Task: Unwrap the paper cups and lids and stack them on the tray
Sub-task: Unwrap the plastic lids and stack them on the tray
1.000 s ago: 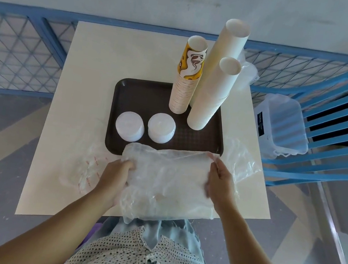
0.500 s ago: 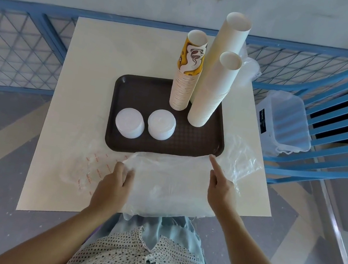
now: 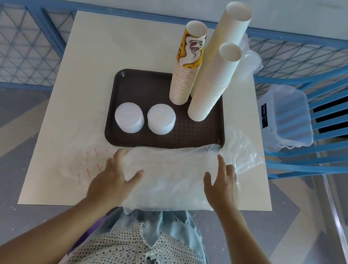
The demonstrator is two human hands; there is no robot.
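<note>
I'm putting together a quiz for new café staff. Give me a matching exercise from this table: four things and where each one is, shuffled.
Things:
1 printed cup stack
2 lid stacks
3 clear tub
4 plastic wrap

Places:
a on the blue chair
b touched by left hand and right hand
c near-left part of the tray
d far part of the tray, beside the white cup stacks

Pairs: 1-d, 2-c, 3-a, 4-b

Three stacks of paper cups are counted on one tray [image 3: 143,86] — a tall white stack [image 3: 224,48], a shorter white stack [image 3: 212,87] and a printed yellow stack [image 3: 185,76]. Two piles of lids are counted — a left lid stack [image 3: 129,117] and a right lid stack [image 3: 161,119]. One clear tub [image 3: 289,118] and one blue chair [image 3: 342,113] are seen.
</note>
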